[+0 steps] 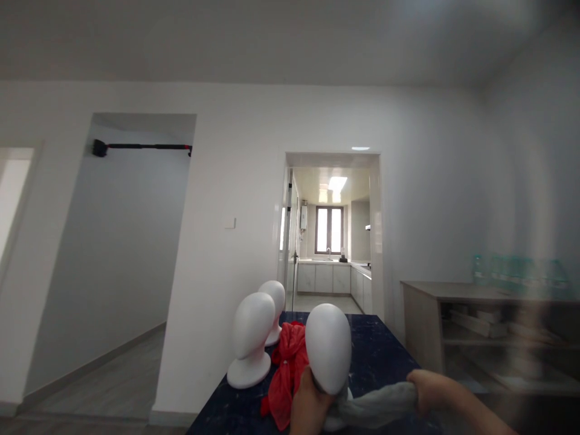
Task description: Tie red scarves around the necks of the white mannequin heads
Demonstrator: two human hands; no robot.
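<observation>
While the two hands are apart: the right hand (428,389) is clamped on one end of a sheer, pale-grey fabric scarf (380,400); the left hand (311,403) is at the neck of a smooth white mannequin head (328,347), and whether its fingers grip neck or fabric I cannot tell.
Grey scarf: drawn out sideways, slightly twisted, from below that head to the right hand.
Table: a dark-blue, marble-patterned tabletop (374,341), under all of this.
Red cloth: a bunched, gauzy red fabric (290,356), just left of the front head.
Other heads: two more white mannequin heads (252,329) on the left side, one behind the other.
Shelf unit: grey-brown, wood-look (422,317), at right, topped with greenish clear bottles (512,270); any labels are too blurred to read.
</observation>
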